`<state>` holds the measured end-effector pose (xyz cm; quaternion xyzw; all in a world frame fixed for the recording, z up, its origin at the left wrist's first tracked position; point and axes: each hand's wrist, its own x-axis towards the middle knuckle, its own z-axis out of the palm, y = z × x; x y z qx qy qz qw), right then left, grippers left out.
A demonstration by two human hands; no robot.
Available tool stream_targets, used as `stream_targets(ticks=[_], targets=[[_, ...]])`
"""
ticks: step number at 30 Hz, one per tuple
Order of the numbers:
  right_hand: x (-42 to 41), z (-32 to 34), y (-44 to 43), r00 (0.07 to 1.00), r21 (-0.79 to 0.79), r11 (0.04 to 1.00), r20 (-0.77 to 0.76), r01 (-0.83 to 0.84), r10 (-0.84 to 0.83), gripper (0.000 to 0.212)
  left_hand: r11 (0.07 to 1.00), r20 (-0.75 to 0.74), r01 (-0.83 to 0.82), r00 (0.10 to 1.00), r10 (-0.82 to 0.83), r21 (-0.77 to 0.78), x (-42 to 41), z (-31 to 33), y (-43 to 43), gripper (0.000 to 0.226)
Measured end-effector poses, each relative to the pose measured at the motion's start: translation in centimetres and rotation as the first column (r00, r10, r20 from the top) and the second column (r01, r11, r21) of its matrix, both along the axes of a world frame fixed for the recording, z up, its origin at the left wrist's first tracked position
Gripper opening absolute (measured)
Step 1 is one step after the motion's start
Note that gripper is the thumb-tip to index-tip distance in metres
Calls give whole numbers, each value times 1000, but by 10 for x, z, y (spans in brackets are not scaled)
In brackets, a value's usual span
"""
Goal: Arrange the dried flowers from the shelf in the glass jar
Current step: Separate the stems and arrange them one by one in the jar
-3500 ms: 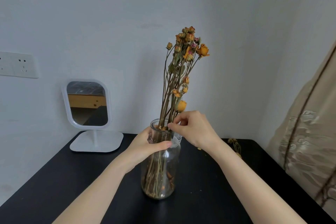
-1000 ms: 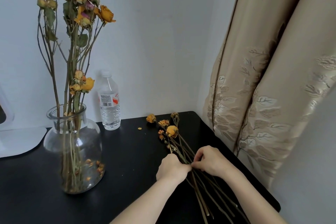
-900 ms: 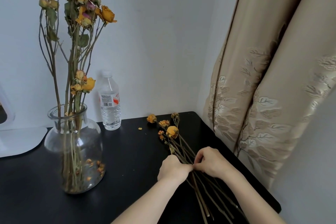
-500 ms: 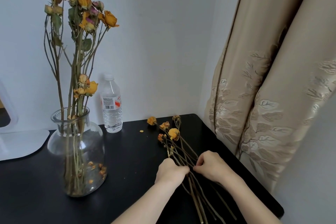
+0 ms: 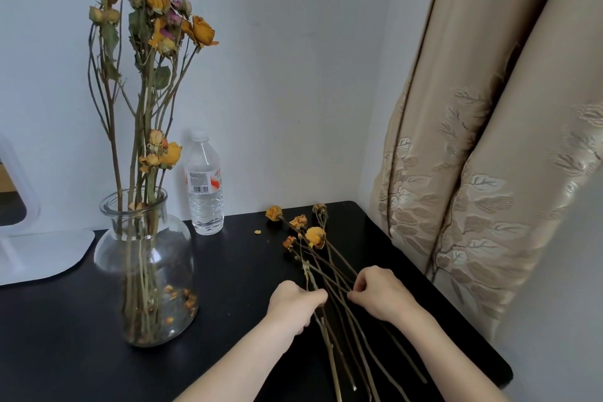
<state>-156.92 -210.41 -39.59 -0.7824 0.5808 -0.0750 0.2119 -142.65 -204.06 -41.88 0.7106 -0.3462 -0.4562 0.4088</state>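
- Orange and brown loose dried flowers (image 5: 315, 235) lie flat to the right of the glass jar (image 5: 146, 271), well apart from it. Their heads point toward the wall.
- The left hand (image 5: 293, 300) has its fingers curled round some stems near the middle. The right hand (image 5: 380, 294), just beside it, pinches more stems with bent fingers.
- The stems look thin and dry, so I think a hard squeeze or a bend could snap them.
- Heads could shed bits when the bunch is lifted. One orange crumb (image 5: 257, 232) lies between the jar and the loose flowers, and more bits sit in the bottom of the jar.
- The stems cross over each other, so pulling on a few may drag the rest.
- Tall flowers (image 5: 153, 26) already fill the jar's narrow neck. Pushing more in could crush them, or an arm could bump the jar and tip it.
- A water bottle (image 5: 205, 186) stands just behind the jar on its right and could get knocked too.
- The black surface (image 5: 228, 287) under the jar looks smooth and a bit shiny.
- A white mirror base (image 5: 39, 254) sits left of the jar, a pale wall (image 5: 293, 75) is behind it, and a beige curtain (image 5: 489, 173) hangs far to its right.
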Motion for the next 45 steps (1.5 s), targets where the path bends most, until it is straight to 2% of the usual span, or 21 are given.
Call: stream_targets(ticks=[6,10,15,18,23,33,37,40,45], targets=[[12,4,9,999,-109,994,46,-1,6,23,1000,42,0,999,1,-6,13,1,8,8],[21,5,14,993,-58,997,104,-51,57,15,1000,56,-3,998,3,-3,20,3,14,7],[36,2,21,982,26,987,109,-159,156,21,1000,32,7,999,-7,-7,28,6,21,6],[43,-2,22,985,53,987,80,-155,151,23,1000,26,-4,1000,5,-9,30,8,26,9],[54,-5,20,993,80,990,23,-118,116,20,1000,115,-4,993,6,-15,35,11,34,14],[59,-3,17,999,-124,992,54,3,3,14,1000,185,-13,983,18,-27,47,13,48,13],[64,1,16,999,-218,976,-48,-23,13,23,999,166,19,986,-13,-34,47,14,52,8],[64,3,14,994,-217,975,-107,-47,24,18,998,171,22,985,-12,-54,49,14,56,15],[57,12,12,1000,-254,967,-25,-12,6,17,998,197,-3,980,17,-69,51,16,57,19]])
